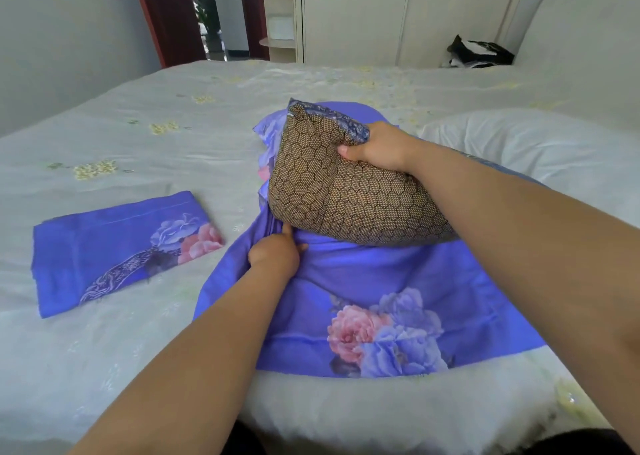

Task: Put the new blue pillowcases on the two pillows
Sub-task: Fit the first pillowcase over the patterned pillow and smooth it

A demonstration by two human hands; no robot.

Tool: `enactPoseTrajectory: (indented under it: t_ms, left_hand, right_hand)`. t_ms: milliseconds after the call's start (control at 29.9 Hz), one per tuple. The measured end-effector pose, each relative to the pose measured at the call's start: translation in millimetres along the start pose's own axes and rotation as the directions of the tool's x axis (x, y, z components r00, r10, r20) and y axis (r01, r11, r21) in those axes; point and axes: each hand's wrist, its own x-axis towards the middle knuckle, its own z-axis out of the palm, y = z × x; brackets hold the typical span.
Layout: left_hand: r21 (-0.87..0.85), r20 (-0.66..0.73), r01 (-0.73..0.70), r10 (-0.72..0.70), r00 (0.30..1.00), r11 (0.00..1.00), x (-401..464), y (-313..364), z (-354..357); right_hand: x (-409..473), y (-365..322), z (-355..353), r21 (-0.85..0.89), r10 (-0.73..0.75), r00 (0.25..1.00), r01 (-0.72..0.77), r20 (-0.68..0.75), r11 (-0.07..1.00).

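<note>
A brown pillow (349, 194) with a honeycomb pattern lies tilted on the bed, its far end raised. My right hand (377, 149) grips its upper edge. Under and around it spreads a blue pillowcase (363, 281) with pink and lilac flowers. My left hand (277, 250) pinches the pillowcase's cloth at the pillow's near lower edge. A second blue pillowcase (117, 250) lies folded flat on the bed to the left. A white pillow (526, 146) rests at the right, partly behind my right arm.
The bed (138, 135) has a pale sheet with small yellow flowers. A black and white bag (479, 52) sits at the far right of the bed. Behind stand a white wardrobe (381, 21) and an open doorway (214, 14).
</note>
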Motion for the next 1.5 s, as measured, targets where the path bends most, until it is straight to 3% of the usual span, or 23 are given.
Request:
enactPoseTrajectory:
  t_ms: [267, 334, 401, 534, 634, 701, 735, 768, 835, 902, 968, 1068, 1169, 1369, 1436, 1503]
  left_hand:
    - [0.163, -0.088, -0.167, 0.183, 0.979, 0.972, -46, 38, -12]
    - [0.043, -0.116, -0.249, 0.252, 0.961, 0.968, -66, 60, -17]
    - [-0.187, -0.104, -0.270, 0.254, 0.962, 0.945, -77, 78, -25]
    - [-0.665, -0.057, -0.238, 0.270, 0.961, 0.708, -69, 103, -39]
    - [-0.805, 0.020, -0.187, 0.340, 0.940, 0.563, -61, 101, -41]
    - [-0.704, 0.007, -0.279, 0.399, 0.917, 0.653, -60, 84, -46]
    - [-0.569, -0.025, -0.360, 0.422, 0.906, 0.739, -60, 72, -50]
    - [-0.373, -0.056, -0.418, 0.430, 0.901, 0.828, -59, 57, -54]
    - [0.043, -0.127, -0.390, 0.392, 0.911, 0.920, -55, 18, -62]
    - [0.291, -0.243, -0.324, 0.398, 0.885, 0.900, -50, -16, -68]
    - [0.402, -0.376, -0.407, 0.553, 0.743, 0.820, -43, -34, -70]
    - [0.390, -0.556, -0.552, 0.667, 0.496, 0.737, -30, -22, -78]
    - [0.338, -0.658, -0.606, 0.641, 0.394, 0.720, -20, 10, -90]
    - [0.252, -0.605, -0.653, 0.643, 0.470, 0.714, 7, 34, -97]
    - [0.214, -0.602, -0.651, 0.623, 0.500, 0.729, 11, 31, -90]
    - [0.143, -0.540, -0.626, 0.591, 0.600, 0.767, 9, 30, -88]
  right_hand:
    - [3, 0, -12, 0.076, 0.005, 1.000, -0.006, 0.004, 0.997]
    - [2, -3, -9, 0.084, -0.003, 1.000, 0.004, -0.015, 0.996]
    - [2, -6, -3, 0.095, -0.007, 0.999, 0.012, -0.046, 0.995]
    - [3, -7, 9, 0.104, 0.021, 0.994, -0.009, -0.107, 0.995]
    - [4, -3, 22, 0.031, -0.013, 0.991, 0.017, -0.131, 0.999]
    - [4, 3, 29, -0.065, -0.059, 0.989, 0.050, -0.139, 0.997]
    - [3, 6, 32, -0.100, -0.075, 0.988, 0.062, -0.138, 0.993]
    - [2, 9, 34, -0.113, -0.082, 0.988, 0.067, -0.134, 0.991]
    - [0, 15, 42, -0.113, -0.077, 0.989, 0.062, -0.129, 0.992]
    - [-3, 20, 49, -0.127, -0.056, 0.991, 0.040, -0.122, 0.991]
    - [-4, 20, 52, -0.137, -0.010, 0.994, -0.004, -0.105, 0.991]
    - [-2, 17, 50, -0.194, 0.012, 0.995, -0.030, -0.094, 0.981]
    - [-4, 19, 55, -0.308, -0.035, 0.998, 0.016, -0.056, 0.951]
    - [-19, 30, 65, -0.434, -0.103, 0.995, 0.097, 0.010, 0.896]
    - [-24, 34, 64, -0.391, -0.111, 0.994, 0.108, 0.017, 0.914]
    - [-30, 40, 61, -0.270, -0.099, 0.994, 0.110, 0.056, 0.956]
